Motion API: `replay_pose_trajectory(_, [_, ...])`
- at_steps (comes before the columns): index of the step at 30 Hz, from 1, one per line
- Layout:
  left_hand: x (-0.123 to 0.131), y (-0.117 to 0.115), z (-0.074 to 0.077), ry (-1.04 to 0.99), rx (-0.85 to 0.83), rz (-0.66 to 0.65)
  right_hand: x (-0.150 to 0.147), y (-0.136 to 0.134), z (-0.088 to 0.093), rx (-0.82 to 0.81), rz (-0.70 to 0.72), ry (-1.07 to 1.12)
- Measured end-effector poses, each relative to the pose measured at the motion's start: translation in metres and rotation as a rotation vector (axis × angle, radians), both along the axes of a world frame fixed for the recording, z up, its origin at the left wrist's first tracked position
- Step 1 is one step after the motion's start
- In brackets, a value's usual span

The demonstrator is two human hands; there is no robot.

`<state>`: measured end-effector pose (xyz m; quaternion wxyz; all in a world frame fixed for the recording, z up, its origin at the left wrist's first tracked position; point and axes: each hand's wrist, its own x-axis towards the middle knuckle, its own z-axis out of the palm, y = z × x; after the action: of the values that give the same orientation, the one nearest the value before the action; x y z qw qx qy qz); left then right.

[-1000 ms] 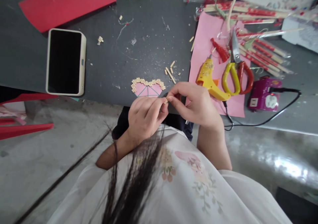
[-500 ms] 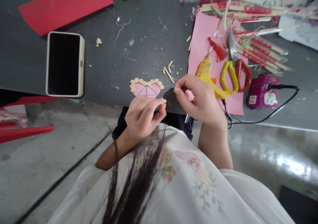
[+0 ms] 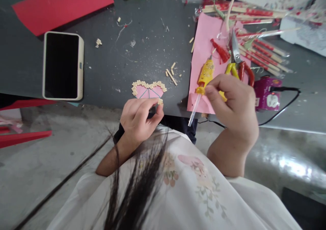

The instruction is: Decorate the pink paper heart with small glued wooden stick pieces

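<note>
My left hand [image 3: 139, 119] is closed at the table's near edge, pinching a small cream bead piece [image 3: 160, 101] between thumb and forefinger. Just beyond it lies a pink paper heart [image 3: 149, 90] rimmed with cream beads. My right hand [image 3: 233, 102] is wrapped round the handle of a yellow glue gun [image 3: 205, 73], which lies on a pink paper sheet [image 3: 203, 43]; a clear glue stick [image 3: 194, 110] juts from the gun's rear toward me.
A phone [image 3: 62, 65] lies face up at the left, a red paper sheet [image 3: 61, 4] behind it. Yellow-and-red scissors [image 3: 238, 62], wrapped sticks [image 3: 265, 53] and a purple power adapter [image 3: 267, 89] with a black cable sit at the right. Short stick bits [image 3: 171, 73] litter the dark table [image 3: 142, 46].
My right hand left the left hand, moved right and closed on the glue gun. My left hand kept the bead piece and shifted slightly left.
</note>
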<state>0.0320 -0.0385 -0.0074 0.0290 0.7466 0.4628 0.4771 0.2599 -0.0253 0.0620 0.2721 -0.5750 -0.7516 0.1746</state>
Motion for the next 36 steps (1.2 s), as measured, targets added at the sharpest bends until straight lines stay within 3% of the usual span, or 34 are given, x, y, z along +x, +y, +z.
replay_pose_trajectory(6, [0.003,0.000,-0.004,0.138,-0.192,0.098,-0.010,-0.001,-0.011,-0.226,0.315,-0.004])
replay_pose_trajectory(10, [0.009,0.004,-0.008,0.174,-0.194,0.106,-0.014,-0.001,-0.016,-0.249,0.361,-0.032])
replay_pose_trajectory(14, [0.013,0.007,-0.011,0.198,-0.206,0.092,-0.011,-0.003,-0.015,-0.203,0.247,-0.057])
replay_pose_trajectory(17, [0.014,0.008,-0.011,0.197,-0.205,0.093,-0.001,-0.008,-0.012,-0.090,0.044,-0.120])
replay_pose_trajectory(22, [0.011,0.005,-0.007,0.218,-0.259,0.079,0.030,-0.016,-0.011,0.023,-0.234,-0.431])
replay_pose_trajectory(25, [0.007,0.001,-0.002,0.213,-0.306,0.030,0.044,-0.018,-0.017,-0.065,-0.261,-0.536])
replay_pose_trajectory(31, [-0.003,-0.009,0.017,0.153,-0.538,-0.224,0.050,-0.014,-0.026,-0.115,-0.236,-0.560])
replay_pose_trajectory(33, [-0.009,-0.011,0.024,0.107,-0.660,-0.397,0.048,-0.011,-0.026,-0.124,-0.250,-0.557])
replay_pose_trajectory(36, [-0.019,-0.011,0.034,0.035,-0.826,-0.770,0.048,-0.006,-0.027,-0.165,-0.269,-0.550])
